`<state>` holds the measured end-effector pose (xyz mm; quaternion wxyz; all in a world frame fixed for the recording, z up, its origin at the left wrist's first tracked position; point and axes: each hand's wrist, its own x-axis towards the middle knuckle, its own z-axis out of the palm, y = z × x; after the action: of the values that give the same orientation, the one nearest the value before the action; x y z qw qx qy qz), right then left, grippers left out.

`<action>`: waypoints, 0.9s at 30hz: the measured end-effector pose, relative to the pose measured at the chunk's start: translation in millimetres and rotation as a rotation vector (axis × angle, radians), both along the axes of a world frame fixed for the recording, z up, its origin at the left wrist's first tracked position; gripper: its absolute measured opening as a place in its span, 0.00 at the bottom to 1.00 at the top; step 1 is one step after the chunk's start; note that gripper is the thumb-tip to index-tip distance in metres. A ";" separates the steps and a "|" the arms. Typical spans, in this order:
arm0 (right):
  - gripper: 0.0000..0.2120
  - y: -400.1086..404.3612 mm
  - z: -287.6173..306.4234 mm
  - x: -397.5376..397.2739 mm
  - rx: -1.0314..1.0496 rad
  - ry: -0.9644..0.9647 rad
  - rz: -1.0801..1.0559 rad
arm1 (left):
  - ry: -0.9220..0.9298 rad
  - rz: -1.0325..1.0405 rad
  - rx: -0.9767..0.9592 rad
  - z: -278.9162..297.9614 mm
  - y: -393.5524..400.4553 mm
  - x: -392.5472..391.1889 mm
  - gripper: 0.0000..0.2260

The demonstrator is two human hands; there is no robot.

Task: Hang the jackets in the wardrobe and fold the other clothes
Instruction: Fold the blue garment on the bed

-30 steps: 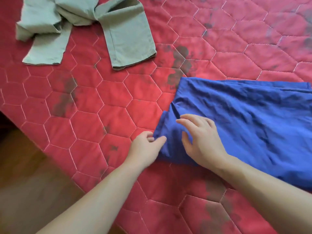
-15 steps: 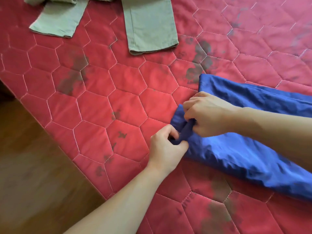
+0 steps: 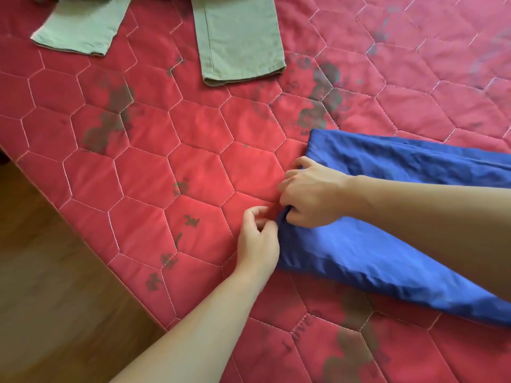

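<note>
- Quilted bedcover (image 3: 199, 167): red, pale hexagon stitching, dark grey-green floral blotches.
- Folded garment (image 3: 387, 244): solid royal blue.
- Trousers (image 3: 237, 37): plain sage green.
- Floor (image 3: 41, 286): brown wood.

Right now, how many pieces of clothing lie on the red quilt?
2: the olive-green trousers at the top edge, both leg ends showing, and the blue garment at the right under both hands. More may lie out of view.
</note>
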<state>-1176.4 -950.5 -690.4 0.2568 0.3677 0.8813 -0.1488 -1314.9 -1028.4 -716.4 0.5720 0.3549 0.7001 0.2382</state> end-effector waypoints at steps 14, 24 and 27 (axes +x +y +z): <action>0.23 -52.3 -31.2 25.8 0.506 0.457 -0.475 | 0.343 -0.363 0.149 -8.2 6.2 -16.7 0.16; 0.30 -132.4 -60.8 122.2 0.340 0.185 -0.995 | 0.830 -1.041 0.680 -15.2 15.7 42.7 0.27; 0.33 -136.7 -68.4 169.4 0.353 0.103 -1.072 | 0.964 -1.176 0.577 -38.6 21.7 59.1 0.33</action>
<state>-1007.0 -1087.2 -758.8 0.0369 0.7933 0.5944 -0.1266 -1255.9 -1006.7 -755.0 0.1254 0.8616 0.4797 -0.1091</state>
